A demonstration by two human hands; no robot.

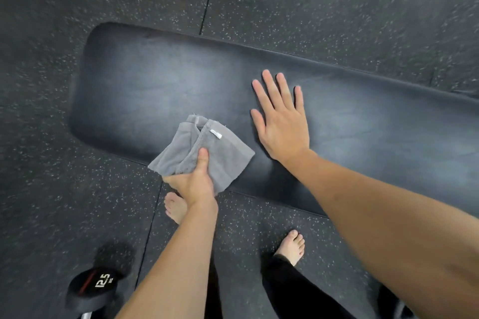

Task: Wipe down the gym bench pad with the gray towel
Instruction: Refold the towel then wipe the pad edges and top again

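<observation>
The black gym bench pad (pixel 145 90) runs from the upper left to the right edge of the head view. My left hand (pixel 193 184) grips a folded gray towel (pixel 228 155) at the pad's near edge, thumb on top of the cloth. The towel has a small white tag and hangs partly over the edge. My right hand (pixel 281 122) lies flat on the pad to the right of the towel, fingers spread, holding nothing.
Dark speckled rubber floor tiles (pixel 311 2) surround the bench. A black 12.5 kg dumbbell (pixel 93 290) lies on the floor at the lower left. My two bare feet (pixel 291 246) stand beside the bench's near edge.
</observation>
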